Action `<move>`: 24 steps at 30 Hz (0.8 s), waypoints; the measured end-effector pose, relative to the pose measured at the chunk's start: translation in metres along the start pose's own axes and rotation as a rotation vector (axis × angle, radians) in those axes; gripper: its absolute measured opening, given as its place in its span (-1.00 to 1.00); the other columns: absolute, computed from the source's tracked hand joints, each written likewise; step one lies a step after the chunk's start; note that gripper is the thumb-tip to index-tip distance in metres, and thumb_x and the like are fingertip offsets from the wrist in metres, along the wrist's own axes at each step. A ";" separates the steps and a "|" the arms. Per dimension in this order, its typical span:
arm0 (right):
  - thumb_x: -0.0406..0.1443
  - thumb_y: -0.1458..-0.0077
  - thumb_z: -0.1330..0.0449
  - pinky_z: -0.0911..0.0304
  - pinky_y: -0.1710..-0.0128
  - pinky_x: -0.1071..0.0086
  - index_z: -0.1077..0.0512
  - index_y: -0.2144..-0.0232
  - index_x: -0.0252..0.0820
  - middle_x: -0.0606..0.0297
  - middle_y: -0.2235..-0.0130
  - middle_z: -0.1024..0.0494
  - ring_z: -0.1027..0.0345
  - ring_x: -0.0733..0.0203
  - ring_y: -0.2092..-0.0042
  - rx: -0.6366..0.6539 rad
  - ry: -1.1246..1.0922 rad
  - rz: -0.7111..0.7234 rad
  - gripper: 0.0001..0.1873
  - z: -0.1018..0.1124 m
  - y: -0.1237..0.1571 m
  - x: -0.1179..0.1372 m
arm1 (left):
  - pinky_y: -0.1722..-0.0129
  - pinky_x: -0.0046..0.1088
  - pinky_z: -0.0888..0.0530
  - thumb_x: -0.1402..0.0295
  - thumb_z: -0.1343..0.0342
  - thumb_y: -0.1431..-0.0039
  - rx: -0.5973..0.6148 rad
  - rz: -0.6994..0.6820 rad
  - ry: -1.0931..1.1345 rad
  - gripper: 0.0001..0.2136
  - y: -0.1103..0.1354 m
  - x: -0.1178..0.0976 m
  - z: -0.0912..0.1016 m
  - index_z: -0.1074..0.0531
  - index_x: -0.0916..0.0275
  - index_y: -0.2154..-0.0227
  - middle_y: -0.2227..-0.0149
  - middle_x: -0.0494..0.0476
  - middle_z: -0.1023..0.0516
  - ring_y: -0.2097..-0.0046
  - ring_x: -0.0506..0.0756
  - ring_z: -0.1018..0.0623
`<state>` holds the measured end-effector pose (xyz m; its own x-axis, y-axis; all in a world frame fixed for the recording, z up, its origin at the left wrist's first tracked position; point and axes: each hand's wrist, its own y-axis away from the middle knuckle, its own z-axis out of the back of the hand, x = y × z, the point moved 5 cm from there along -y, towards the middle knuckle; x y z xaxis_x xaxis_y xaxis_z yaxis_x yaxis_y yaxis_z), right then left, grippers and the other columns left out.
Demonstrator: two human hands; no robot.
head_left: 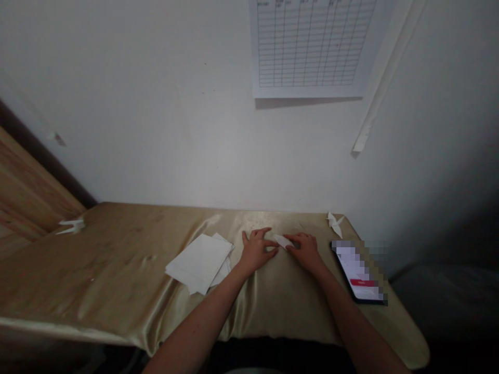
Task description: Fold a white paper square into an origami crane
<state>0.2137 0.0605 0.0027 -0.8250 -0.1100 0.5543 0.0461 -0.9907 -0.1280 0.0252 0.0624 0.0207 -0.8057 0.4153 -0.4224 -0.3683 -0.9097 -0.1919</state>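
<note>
A small piece of folded white paper (284, 241) lies at the front middle of the cloth-covered table. My right hand (307, 250) has its thumb and index finger closed on the paper's right side. At the paper's left edge is my left hand (256, 250), fingers spread, with the index fingertip at or touching the paper; thumb and index stay slightly apart. Left of my left hand sits a loose stack of white paper sheets (200, 259). A folded white paper crane (335, 224) rests at the table's back right corner.
A phone (360, 275) with a lit, partly blurred screen lies to the right. Another white folded paper piece (73, 225) is at the far left edge. Gold satin cloth (117, 259) with wrinkles covers the table. Behind stands a white wall with a printed chart (312, 52).
</note>
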 end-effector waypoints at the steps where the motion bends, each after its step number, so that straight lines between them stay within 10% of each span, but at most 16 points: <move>1: -0.19 -0.16 -0.18 0.03 -0.18 0.12 -0.49 -0.07 0.13 0.25 0.05 -0.56 -0.30 0.03 -0.07 0.004 -0.006 0.003 -0.59 0.001 0.000 0.001 | -0.26 0.40 0.25 0.13 -0.26 -0.16 -0.015 0.004 -0.012 -0.81 0.000 0.001 0.001 -0.60 -0.21 0.15 -0.31 -0.03 -0.28 -0.31 0.31 -0.22; 11: -0.28 -0.16 -0.16 0.10 -0.23 0.00 -0.56 0.18 -0.12 0.18 0.11 -0.59 -0.33 0.01 -0.04 -0.253 0.141 -0.014 -0.78 0.017 0.004 0.002 | -0.26 0.41 0.15 0.13 -0.21 -0.21 -0.087 0.066 -0.052 -0.79 -0.002 0.007 0.005 -0.59 -0.16 0.11 -0.28 0.04 -0.32 -0.28 0.29 -0.26; 24: -0.09 -0.15 -0.23 0.42 -0.27 -0.38 -0.60 0.23 0.04 0.26 0.09 -0.59 -0.26 -0.07 -0.13 -0.121 0.129 0.113 -0.79 0.010 0.008 0.014 | -0.27 0.38 0.16 0.13 -0.21 -0.20 -0.118 0.081 -0.041 -0.76 -0.001 0.009 0.003 -0.57 -0.16 0.07 -0.26 0.04 -0.35 -0.28 0.28 -0.26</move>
<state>0.2082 0.0501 0.0174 -0.8839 -0.2013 0.4221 0.0812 -0.9550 -0.2854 0.0173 0.0672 0.0200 -0.8500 0.3376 -0.4043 -0.2459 -0.9332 -0.2621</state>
